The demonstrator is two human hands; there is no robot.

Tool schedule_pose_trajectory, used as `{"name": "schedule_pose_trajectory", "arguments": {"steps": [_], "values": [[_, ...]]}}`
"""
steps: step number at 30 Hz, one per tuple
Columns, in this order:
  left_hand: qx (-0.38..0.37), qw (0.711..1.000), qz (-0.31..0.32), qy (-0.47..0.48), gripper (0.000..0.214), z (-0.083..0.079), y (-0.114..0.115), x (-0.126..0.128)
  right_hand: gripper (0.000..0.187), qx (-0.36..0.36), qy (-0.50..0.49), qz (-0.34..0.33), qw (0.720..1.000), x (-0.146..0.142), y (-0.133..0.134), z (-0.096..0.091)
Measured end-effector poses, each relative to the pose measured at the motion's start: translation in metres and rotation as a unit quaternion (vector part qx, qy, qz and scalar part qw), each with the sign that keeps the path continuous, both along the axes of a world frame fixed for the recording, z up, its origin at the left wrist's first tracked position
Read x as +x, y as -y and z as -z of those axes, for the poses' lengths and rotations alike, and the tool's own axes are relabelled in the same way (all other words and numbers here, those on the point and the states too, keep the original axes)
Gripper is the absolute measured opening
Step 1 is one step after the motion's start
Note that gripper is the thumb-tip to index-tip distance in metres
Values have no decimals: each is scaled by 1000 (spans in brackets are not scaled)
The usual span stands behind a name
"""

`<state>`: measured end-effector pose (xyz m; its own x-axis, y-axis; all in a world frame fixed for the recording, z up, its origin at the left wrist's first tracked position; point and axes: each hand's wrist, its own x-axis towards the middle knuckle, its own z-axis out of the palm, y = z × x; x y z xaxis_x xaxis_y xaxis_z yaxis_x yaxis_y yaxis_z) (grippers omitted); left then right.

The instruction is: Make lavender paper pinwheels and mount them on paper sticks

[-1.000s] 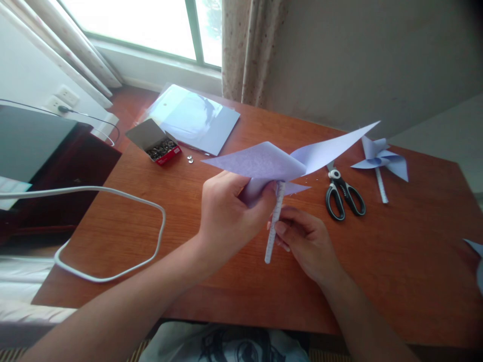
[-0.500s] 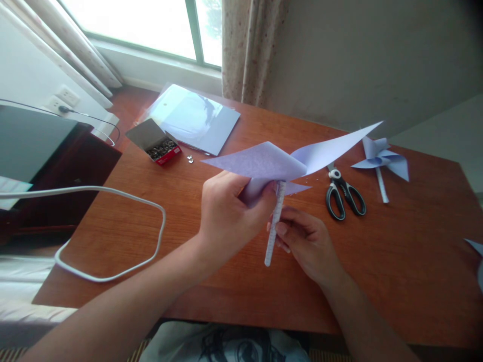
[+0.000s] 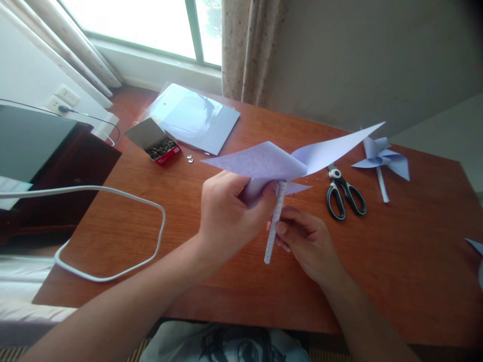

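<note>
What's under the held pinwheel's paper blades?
The left hand, gripping beside the top of the white stick; the right hand pinches the stick lower. Whatever joins stick and pinwheel is hidden by the paper blades.

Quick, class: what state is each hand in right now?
Left hand: closed, holding the pinwheel.
Right hand: closed, holding its stick.

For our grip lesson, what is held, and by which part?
A paper pinwheel: left hand high on the stick, beneath the blades; right hand lower down.
</note>
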<state>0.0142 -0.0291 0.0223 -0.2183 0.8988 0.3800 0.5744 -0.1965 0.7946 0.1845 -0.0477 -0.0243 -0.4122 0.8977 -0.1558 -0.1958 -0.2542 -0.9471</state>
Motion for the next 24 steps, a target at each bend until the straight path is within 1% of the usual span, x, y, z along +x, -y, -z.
{"name": "schedule_pose_trajectory", "arguments": {"steps": [11, 18, 24], "values": [[20, 1000, 7, -1, 48, 1, -1, 0, 11, 0, 11, 2, 1000, 1, 0, 1], [15, 1000, -3, -6, 49, 1, -1, 0, 10, 0, 11, -6, 1000, 1, 0, -1], [14, 1000, 3, -1, 49, 0, 0, 0, 8, 0, 23, -1, 1000, 1, 0, -1]]}}
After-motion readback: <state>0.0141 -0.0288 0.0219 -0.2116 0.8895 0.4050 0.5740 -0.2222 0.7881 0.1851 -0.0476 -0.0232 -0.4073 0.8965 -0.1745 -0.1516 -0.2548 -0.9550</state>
